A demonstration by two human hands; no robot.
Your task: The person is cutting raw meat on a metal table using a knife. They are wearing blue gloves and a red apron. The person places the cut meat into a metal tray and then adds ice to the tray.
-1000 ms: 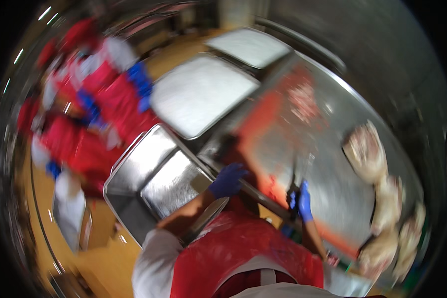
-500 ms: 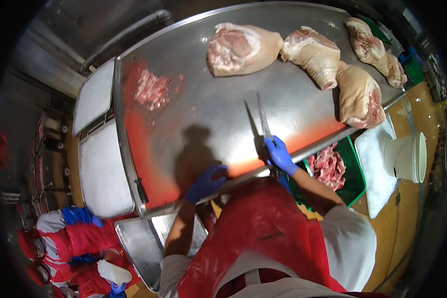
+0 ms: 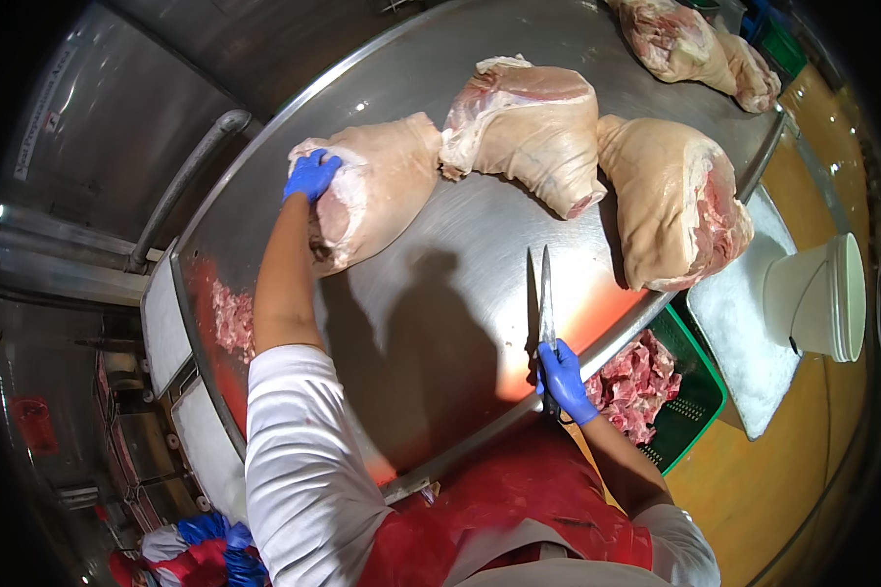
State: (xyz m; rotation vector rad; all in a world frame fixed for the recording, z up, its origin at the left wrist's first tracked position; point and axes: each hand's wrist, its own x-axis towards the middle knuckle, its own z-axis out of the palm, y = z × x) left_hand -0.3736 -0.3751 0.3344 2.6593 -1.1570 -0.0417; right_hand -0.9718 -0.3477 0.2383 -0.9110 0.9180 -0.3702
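With its fingers over the far left end of a skin-on pork leg, my left hand grips the meat, my arm stretched out across the metal table. My right hand is closed round the dark handle of a long knife near the table's front edge. The narrow blade points away from me, apart from the meat. Both hands wear blue gloves. Two more pork legs lie to the right, a middle one with its cut shank facing me and another at the table's right edge.
Further meat lies at the far right corner. Pink trimmings sit on the table's left. Below the right edge are a green crate of meat pieces, a white bucket and a white-covered tray. A co-worker is at lower left.
My left hand has gone from the table's front edge forward to the leftmost pork leg. My right hand still holds the knife. The view has shifted and turned.
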